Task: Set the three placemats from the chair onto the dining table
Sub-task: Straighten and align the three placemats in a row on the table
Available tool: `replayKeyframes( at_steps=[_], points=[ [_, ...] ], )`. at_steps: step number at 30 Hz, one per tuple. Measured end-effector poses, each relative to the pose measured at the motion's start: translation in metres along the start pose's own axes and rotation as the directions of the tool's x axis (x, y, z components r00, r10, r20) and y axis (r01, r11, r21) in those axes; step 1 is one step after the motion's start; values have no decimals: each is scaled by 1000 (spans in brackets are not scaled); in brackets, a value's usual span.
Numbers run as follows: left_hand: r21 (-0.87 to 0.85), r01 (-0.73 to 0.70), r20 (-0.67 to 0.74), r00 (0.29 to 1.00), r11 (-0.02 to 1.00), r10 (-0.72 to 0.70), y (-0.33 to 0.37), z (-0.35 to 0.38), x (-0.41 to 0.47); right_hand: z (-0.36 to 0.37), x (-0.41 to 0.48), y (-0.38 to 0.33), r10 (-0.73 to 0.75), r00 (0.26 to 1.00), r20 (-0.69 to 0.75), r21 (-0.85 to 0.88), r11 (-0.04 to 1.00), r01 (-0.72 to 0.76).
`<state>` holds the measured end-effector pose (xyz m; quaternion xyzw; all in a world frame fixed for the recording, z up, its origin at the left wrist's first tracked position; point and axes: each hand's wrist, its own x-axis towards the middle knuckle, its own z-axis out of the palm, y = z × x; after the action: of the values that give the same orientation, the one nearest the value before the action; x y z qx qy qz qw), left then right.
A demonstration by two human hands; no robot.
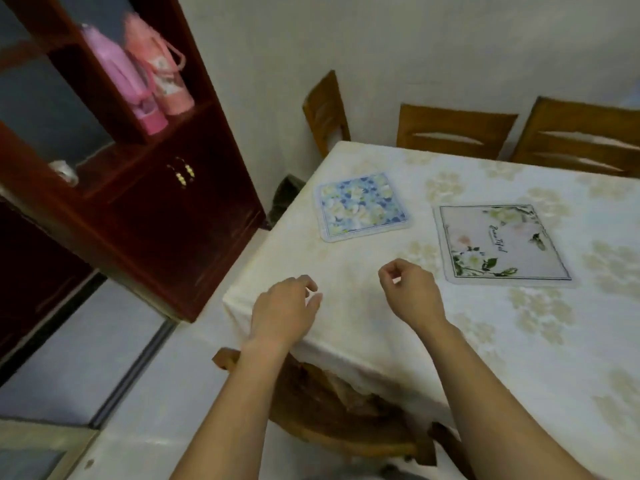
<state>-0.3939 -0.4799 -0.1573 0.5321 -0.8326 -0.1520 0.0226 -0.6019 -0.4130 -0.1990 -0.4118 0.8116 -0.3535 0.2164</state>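
Both bare forearms are reaching up from the bottom of the view, and beneath them a brown wooden chair (346, 410) is sitting tucked under the near corner of the desk (519, 341), which is wearing a cream tablecloth with pale floral patches. The left hand (282, 311) is hovering over that corner with its fingers (310, 284) loosely curled and holding nothing. The right hand (412, 292) is hanging just beside it, fingers half closed, thumb and forefinger nearly meeting, and also carrying nothing.

Two placemats are already lying flat on the cloth: a square blue-and-white flowered placemat (362, 206) near the left edge, and a pale grey placemat with a green leaf-and-blossom print and a thin dark border (504, 245) to its right, with its near corner close to the right hand. The two are lying apart, not overlapping.

A third placemat is not clearly showing. Something brownish and crumpled is sitting on the chair seat under the overhanging cloth, but whether that is the mat cannot be told.

Judging from this, the risks are lying in the next reach. A hand going down to the seat is likely to snag the hanging tablecloth and drag it, sliding both laid mats out of place. The low overhang is also hiding the seat, so a blind grab may catch cloth instead of the mat.
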Motion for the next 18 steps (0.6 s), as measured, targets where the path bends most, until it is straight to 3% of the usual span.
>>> replayKeyframes(
  at_steps=[4, 10, 18],
  points=[
    [-34, -158, 98, 982, 987, 161, 25, 20, 43, -25, 8, 28, 162, 981, -106, -13, 986, -164],
    [-131, -279, 181, 937, 951, 299, 26, 37, 99, -14, 12, 34, 293, 934, -202, -3, 954, -300],
    [-194, -262, 180, 938, 946, 296, -45, 57, 178, 61, 52, -2, 350, 910, -222, -44, 929, -368]
  ],
)
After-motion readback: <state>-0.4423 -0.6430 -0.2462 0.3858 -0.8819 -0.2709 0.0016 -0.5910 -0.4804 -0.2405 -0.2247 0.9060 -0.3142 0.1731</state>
